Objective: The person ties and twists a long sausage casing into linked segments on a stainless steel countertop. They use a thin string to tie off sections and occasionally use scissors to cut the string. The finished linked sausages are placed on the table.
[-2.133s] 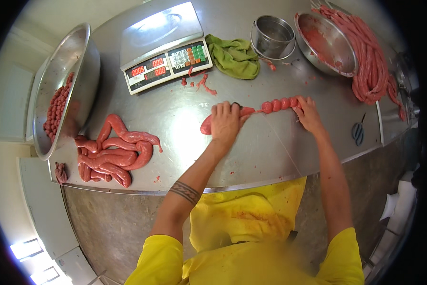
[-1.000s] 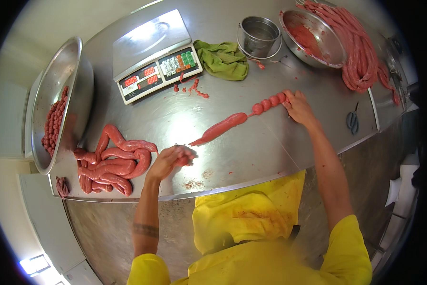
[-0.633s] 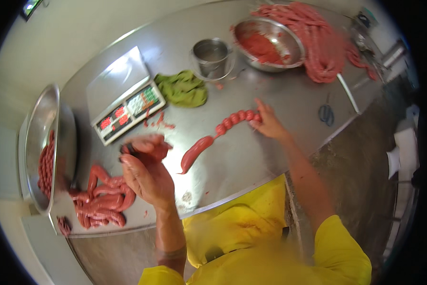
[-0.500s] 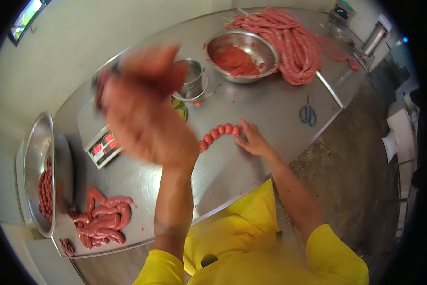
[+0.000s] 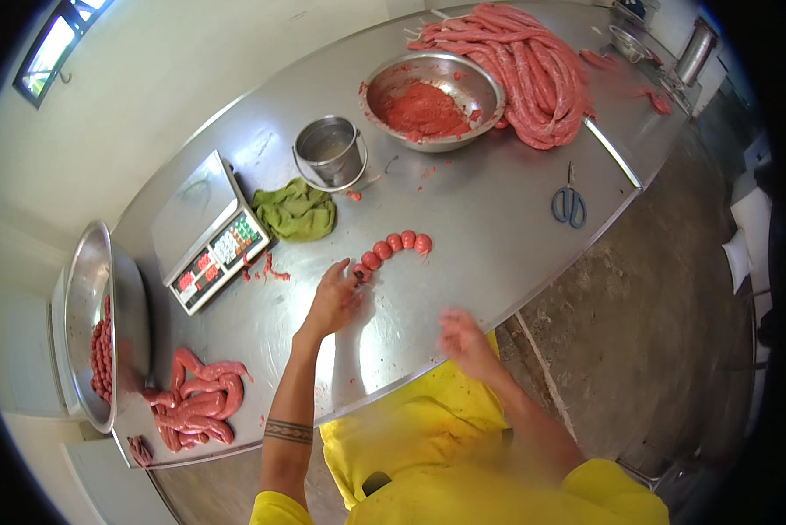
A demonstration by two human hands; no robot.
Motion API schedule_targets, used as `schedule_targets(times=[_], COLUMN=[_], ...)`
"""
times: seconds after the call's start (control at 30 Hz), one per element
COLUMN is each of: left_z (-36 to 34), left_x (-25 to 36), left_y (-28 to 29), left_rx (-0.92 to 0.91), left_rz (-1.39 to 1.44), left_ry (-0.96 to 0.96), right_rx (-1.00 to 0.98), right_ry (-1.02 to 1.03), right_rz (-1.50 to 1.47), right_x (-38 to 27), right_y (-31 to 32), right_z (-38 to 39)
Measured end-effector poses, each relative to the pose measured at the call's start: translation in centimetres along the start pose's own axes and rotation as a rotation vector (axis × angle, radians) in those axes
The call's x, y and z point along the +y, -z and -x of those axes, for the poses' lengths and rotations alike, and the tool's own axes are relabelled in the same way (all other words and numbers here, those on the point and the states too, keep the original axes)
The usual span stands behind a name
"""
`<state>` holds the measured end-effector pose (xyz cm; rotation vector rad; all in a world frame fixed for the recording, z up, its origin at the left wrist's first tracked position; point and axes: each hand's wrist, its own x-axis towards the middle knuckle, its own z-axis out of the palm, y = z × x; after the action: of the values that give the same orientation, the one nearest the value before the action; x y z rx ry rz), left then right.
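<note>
A short curved string of round, red sausage links (image 5: 395, 244) lies on the steel table. My left hand (image 5: 333, 302) is at its left end, fingers apart, with the fingertips by the end link and something dark near them. My right hand (image 5: 467, 344) hovers by the table's front edge, away from the links. Motion smears its fingers, and I can make out nothing in them. Beyond my left hand, a crumpled green cloth (image 5: 296, 210) lies against a digital scale (image 5: 205, 236), with red scraps beside the scale.
Farther back are a small metal pail (image 5: 332, 149), a steel bowl (image 5: 472, 131) of red ground meat and a heap of long raw sausages (image 5: 537, 87). Scissors (image 5: 569, 206) lie at right. More raw sausage (image 5: 205, 402) and a large basin (image 5: 130, 332) holding links are at left.
My left hand has come down from high over the scale to the left end of the links. My right hand has left their right end and moved back toward me.
</note>
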<state>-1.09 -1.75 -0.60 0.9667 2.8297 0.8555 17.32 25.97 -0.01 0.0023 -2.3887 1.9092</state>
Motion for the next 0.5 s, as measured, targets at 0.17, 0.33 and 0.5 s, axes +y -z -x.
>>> schedule_targets(times=[0.17,0.33,0.5], left_z=[1.5,1.8,3.2], left_x=[-0.7,-0.4,0.8], left_y=[-2.0,-0.5,-1.9], left_rx=[0.132,-0.045,0.042], left_rz=[-0.141,-0.173,-0.324], left_ry=[-0.15,-0.055,-0.141], right_rx=[0.98,-0.126,0.119], right_ry=[-0.075,-0.622,-0.885], right_rz=[-0.47,0.215,-0.005], right_x=[3.1,1.7,0.3], right_y=[8.4,25.0,28.4], right_z=[1.4,21.1,28.2])
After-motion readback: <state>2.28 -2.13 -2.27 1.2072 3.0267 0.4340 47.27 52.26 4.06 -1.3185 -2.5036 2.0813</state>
